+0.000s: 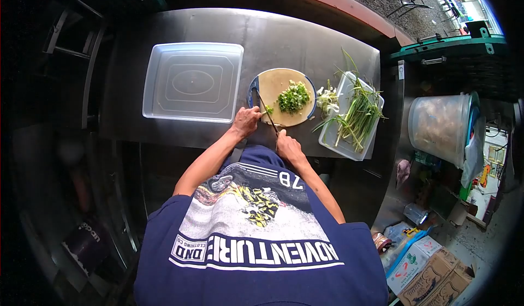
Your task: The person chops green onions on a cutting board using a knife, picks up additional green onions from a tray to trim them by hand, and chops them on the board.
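A round cutting board (273, 82) with a blue rim lies on the steel table. Chopped spring onions (293, 97) are heaped on its right half. My right hand (289, 145) grips the handle of a knife (267, 111), whose blade points away from me across the board's left side. At the board's left edge my left hand (247, 121) is closed, its fingertips by the blade on a small bunch of spring onions (267, 110). Most of that bunch is hidden by the fingers. Pale root ends (327, 100) lie just right of the board.
To the left stands an empty clear plastic container (191, 112). A white tray (328, 137) on the right holds long whole spring onions (360, 112). Farther right is a large translucent tub (439, 129), with cardboard boxes (431, 279) on the floor below.
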Available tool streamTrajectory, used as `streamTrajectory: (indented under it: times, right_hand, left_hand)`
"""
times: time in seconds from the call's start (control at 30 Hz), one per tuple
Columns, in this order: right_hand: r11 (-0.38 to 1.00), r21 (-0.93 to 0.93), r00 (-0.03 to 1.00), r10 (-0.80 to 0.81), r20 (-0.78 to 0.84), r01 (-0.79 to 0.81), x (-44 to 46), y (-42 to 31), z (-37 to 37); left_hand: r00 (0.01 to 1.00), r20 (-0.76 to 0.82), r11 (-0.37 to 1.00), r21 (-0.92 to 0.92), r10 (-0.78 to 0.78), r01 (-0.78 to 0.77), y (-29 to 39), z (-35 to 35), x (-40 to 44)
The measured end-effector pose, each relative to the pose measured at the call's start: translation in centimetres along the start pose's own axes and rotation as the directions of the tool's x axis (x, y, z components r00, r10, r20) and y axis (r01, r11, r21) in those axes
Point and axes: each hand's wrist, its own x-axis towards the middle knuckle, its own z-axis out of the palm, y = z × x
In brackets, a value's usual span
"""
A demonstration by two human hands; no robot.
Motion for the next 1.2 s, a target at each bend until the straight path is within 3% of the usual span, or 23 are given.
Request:
streamTrajectory:
  times: [0.1, 0.27, 0.73, 1.2]
  right_hand:
    - [1.0, 0.01, 1.0, 0.013, -0.013, -0.013, 0.8, 0.0, 1.1]
    - [0.999, 0.003, 0.989, 0.04, -0.143, -0.04, 3.4, -0.8, 2.8]
    - [1.0, 0.009, 1.0, 0.001, -0.02, 0.0, 0.3, 0.1, 0.4]
    - [0.995, -0.102, 0.992, -0.033, -0.122, 0.021, -0.3, 0.2, 0.2]
  left_hand:
    - [0.998, -0.064, 0.998, -0.049, 0.022, -0.025, -0.1, 0.5, 0.1]
    - [0.998, -0.032, 0.999, -0.015, 0.046, -0.047, -0.6, 0.8, 0.0]
    - [0.999, -0.044, 0.999, -0.041, -0.024, 0.022, -0.3, 0.2, 0.0]
    - [0.999, -0.046, 0.999, -0.032, -0.01, 0.009, -0.4, 0.2, 0.1]
